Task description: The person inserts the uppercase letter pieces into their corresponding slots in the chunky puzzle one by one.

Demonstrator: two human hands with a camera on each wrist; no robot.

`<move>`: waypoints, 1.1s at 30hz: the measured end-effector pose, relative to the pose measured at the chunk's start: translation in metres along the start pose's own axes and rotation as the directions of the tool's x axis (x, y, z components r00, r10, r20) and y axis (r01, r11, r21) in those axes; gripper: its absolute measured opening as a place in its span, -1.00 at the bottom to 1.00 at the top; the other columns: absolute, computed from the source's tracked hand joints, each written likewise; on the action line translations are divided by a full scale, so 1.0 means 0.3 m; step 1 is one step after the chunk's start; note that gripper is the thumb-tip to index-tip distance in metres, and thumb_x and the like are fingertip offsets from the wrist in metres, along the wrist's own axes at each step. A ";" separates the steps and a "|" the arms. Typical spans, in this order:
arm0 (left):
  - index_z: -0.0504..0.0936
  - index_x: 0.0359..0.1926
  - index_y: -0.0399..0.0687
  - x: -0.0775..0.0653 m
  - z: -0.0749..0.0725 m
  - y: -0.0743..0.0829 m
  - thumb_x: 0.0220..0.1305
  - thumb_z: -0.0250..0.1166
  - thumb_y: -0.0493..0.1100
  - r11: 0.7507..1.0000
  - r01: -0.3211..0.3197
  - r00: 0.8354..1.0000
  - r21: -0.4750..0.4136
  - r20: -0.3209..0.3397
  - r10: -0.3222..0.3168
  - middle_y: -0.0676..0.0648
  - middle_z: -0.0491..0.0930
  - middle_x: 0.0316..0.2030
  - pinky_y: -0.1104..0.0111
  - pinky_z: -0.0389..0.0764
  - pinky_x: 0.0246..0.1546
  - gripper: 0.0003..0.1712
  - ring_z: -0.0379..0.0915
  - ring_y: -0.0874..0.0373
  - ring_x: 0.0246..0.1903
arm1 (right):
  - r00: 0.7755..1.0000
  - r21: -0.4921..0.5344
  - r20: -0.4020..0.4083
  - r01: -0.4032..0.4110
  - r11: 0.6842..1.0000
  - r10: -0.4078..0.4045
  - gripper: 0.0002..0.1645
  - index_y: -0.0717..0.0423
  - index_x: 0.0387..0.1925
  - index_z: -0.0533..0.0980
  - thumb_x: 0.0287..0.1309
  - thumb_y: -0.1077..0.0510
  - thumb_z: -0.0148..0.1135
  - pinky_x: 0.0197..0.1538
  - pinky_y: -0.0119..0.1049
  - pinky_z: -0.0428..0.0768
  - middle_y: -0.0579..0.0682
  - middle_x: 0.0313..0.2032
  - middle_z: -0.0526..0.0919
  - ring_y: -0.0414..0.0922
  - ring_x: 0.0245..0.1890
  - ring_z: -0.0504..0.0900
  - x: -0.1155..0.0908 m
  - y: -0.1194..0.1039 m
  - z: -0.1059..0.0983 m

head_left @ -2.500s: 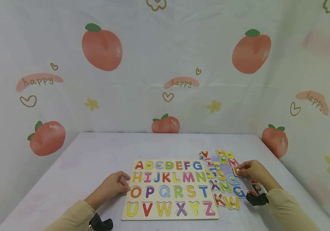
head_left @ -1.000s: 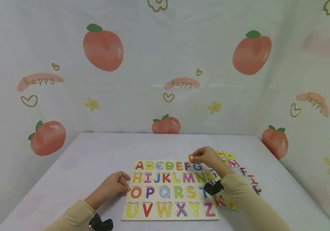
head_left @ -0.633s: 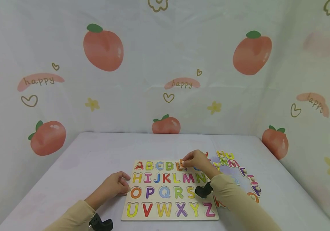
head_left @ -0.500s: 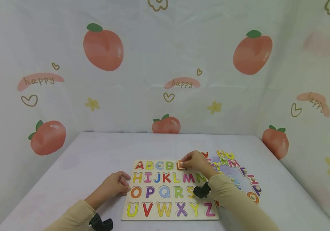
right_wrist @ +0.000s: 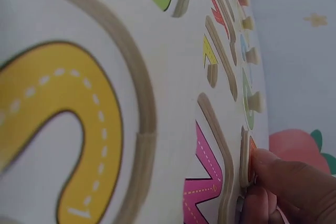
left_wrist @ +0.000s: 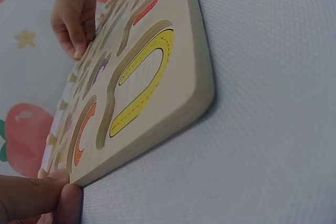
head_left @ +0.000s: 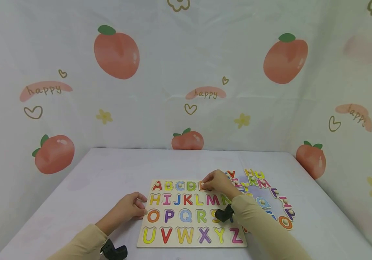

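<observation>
A wooden alphabet puzzle board [head_left: 161,216] lies on the table. My left hand [head_left: 125,210] holds its left edge, with the thumb [left_wrist: 55,177] on top and a finger at the side. My right hand [head_left: 219,181] pinches an orange letter E piece [head_left: 201,186] at the E place in the top row. In the right wrist view the E piece [right_wrist: 245,158] stands slightly proud of the board, tilted or raised. Knobbed A [head_left: 157,186], B, C and D [head_left: 191,186] pieces sit in their recesses. My right hand covers the F and G places.
Right of the board lie several loose knobbed letter pieces, among them Q [head_left: 263,202], O [head_left: 285,222], M [head_left: 264,183] and H [head_left: 249,172]. My right forearm [head_left: 260,224] hides some of them. A printed cloth wall [head_left: 146,122] stands behind the table.
My right hand took the orange E piece from the loose letters on the right, carried it left over the board and lowered it to the E place. My left hand has stayed at the edge.
</observation>
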State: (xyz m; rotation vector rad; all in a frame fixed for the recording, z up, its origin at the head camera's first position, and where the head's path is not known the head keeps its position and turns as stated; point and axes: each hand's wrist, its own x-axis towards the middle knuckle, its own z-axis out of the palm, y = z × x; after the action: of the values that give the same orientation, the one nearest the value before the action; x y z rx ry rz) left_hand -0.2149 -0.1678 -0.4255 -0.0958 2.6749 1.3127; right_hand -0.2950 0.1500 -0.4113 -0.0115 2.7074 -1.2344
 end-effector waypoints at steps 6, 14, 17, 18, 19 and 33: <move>0.51 -0.05 -0.29 0.001 -0.001 0.000 0.01 0.45 -0.35 1.000 0.006 1.000 -0.007 0.002 -0.006 -0.09 0.51 -0.44 0.37 0.62 -0.44 -0.55 0.47 0.16 -0.51 | 1.000 -0.021 0.010 0.013 1.000 -0.013 -0.86 0.13 -0.41 0.66 0.01 0.15 0.45 -0.42 -0.40 0.51 -0.05 -0.49 0.66 -0.18 -0.49 0.55 0.001 -0.003 0.002; 0.51 -0.06 -0.29 0.003 -0.001 -0.001 0.00 0.45 -0.36 1.000 0.008 1.000 -0.013 0.007 -0.008 -0.09 0.51 -0.44 0.37 0.62 -0.45 -0.55 0.47 0.16 -0.51 | 1.000 -0.061 0.009 0.022 0.998 -0.021 -0.86 0.10 -0.48 0.65 -0.02 0.14 0.48 -0.45 -0.41 0.47 -0.07 -0.54 0.64 -0.19 -0.53 0.53 0.012 -0.003 0.008; 0.51 -0.06 -0.29 0.001 -0.002 0.001 0.00 0.45 -0.35 1.000 0.011 1.000 -0.010 0.007 -0.011 -0.09 0.51 -0.44 0.37 0.62 -0.44 -0.55 0.47 0.16 -0.51 | 1.000 -0.047 0.017 0.021 0.999 -0.020 -0.87 0.11 -0.48 0.65 -0.02 0.16 0.47 -0.45 -0.41 0.47 -0.07 -0.54 0.64 -0.19 -0.52 0.53 0.009 -0.005 0.010; 0.51 -0.06 -0.29 0.000 -0.002 0.002 0.00 0.46 -0.35 1.000 0.011 1.000 -0.009 0.007 -0.011 -0.09 0.51 -0.44 0.37 0.62 -0.44 -0.55 0.47 0.16 -0.51 | 1.000 -0.045 0.017 0.022 0.999 -0.021 -0.87 0.11 -0.48 0.65 -0.02 0.16 0.47 -0.45 -0.41 0.47 -0.07 -0.54 0.64 -0.19 -0.52 0.53 0.008 -0.006 0.009; 0.51 -0.06 -0.29 0.000 -0.003 0.003 0.01 0.46 -0.34 1.000 0.011 1.000 -0.009 0.007 -0.011 -0.09 0.51 -0.44 0.37 0.62 -0.44 -0.55 0.46 0.16 -0.51 | 1.000 -0.043 0.016 0.024 0.999 -0.023 -0.87 0.12 -0.49 0.65 -0.02 0.17 0.47 -0.45 -0.41 0.47 -0.07 -0.54 0.64 -0.20 -0.52 0.53 0.007 -0.008 0.009; 0.51 -0.06 -0.30 -0.006 -0.006 0.010 0.00 0.46 -0.34 1.000 0.011 1.000 -0.004 0.010 -0.011 -0.09 0.51 -0.44 0.38 0.61 -0.44 -0.55 0.47 0.16 -0.52 | 0.999 -0.052 0.036 0.035 0.998 -0.033 -0.81 0.10 -0.42 0.58 -0.03 0.16 0.48 -0.45 -0.38 0.46 -0.02 -0.51 0.58 -0.15 -0.51 0.51 0.007 -0.012 0.011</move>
State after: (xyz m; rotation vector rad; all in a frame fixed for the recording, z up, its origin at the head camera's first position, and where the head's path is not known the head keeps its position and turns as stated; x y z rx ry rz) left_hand -0.2136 -0.1674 -0.4218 -0.1043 2.6598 1.3121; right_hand -0.2967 0.1450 -0.4110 -0.0848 2.7193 -1.1603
